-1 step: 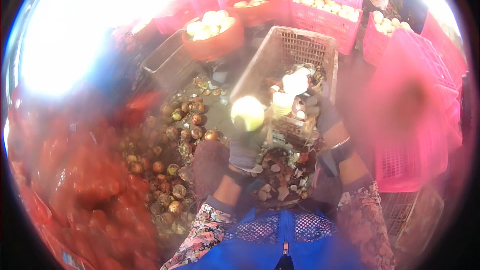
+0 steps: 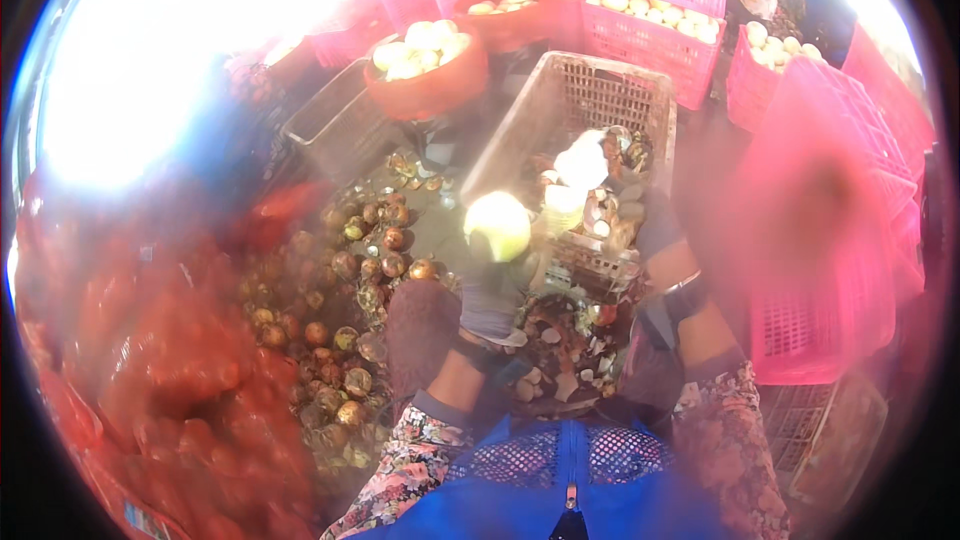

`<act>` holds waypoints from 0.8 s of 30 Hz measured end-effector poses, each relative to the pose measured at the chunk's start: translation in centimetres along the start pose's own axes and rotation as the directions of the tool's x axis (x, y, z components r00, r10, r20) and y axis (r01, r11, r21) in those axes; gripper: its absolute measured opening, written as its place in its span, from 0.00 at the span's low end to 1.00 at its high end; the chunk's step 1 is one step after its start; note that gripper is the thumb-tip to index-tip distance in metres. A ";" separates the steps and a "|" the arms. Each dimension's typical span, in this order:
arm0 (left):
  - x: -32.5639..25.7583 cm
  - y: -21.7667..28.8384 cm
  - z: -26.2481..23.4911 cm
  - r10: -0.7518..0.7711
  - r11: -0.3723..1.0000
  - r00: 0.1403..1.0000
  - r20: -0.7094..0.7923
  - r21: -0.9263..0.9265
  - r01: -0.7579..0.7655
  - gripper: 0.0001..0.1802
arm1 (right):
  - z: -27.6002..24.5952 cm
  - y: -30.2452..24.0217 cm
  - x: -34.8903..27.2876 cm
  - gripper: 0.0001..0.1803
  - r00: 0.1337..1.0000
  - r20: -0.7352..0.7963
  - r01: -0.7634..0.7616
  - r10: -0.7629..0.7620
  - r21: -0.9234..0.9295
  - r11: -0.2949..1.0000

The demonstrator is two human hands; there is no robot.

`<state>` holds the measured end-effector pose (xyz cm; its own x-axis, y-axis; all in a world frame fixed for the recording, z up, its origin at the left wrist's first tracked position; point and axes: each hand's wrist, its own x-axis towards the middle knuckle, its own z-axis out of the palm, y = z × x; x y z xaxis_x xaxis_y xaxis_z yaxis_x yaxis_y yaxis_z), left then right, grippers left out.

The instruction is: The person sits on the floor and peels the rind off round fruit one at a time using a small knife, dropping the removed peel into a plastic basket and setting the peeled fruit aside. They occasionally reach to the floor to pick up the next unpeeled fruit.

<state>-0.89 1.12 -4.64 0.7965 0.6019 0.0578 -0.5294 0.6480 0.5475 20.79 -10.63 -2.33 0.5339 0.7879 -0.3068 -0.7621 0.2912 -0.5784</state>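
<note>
My gloved left hand (image 2: 490,298) is closed around a pale peeled onion (image 2: 497,227), held up at the near left side of a dirty plastic crate (image 2: 498,145). Over the crate's right side is my gloved right hand (image 2: 648,218), its fingers curled. What they hold, if anything, is hidden. Beside those fingers, overexposed white onions (image 2: 580,165) show in the crate among brown skins. Between my knees, onion peelings (image 2: 560,340) and scraps are heaped below the crate's near end.
Unpeeled onions (image 2: 350,345) cover the ground at left, next to red mesh sacks (image 2: 170,370). A red tub (image 2: 425,85) of peeled onions stands beyond. Pink crates (image 2: 650,50) line the back; stacked pink crates (image 2: 820,310) stand close at right. Glare washes out the upper left.
My right hand has shifted slightly within the crate area, and the bright white patch beside it sits a little further left. My left hand keeps the onion almost in place.
</note>
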 end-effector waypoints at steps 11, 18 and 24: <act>1.9 -1.5 1.8 -0.235 0.909 0.972 -0.025 -0.359 0.211 0.41 | 5.6 3.7 -3.3 0.23 0.923 0.230 0.363 -0.310 -0.792 0.492; 2.0 -3.5 0.6 0.071 0.632 0.977 0.203 0.748 -0.202 0.41 | 2.5 5.9 -2.0 0.20 0.666 0.626 0.610 -0.407 -0.770 -0.187; 1.9 -1.8 0.3 -0.221 0.937 0.975 -0.035 -0.286 0.202 0.39 | 3.6 4.6 -3.7 0.14 0.711 0.628 0.598 -0.315 -0.777 -0.198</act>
<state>1.65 0.98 -5.30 0.8830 0.4599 -0.0939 -0.4187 0.8621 0.2855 14.03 -10.26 -1.12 0.3901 0.8095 0.4389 0.7549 -0.0082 -0.6558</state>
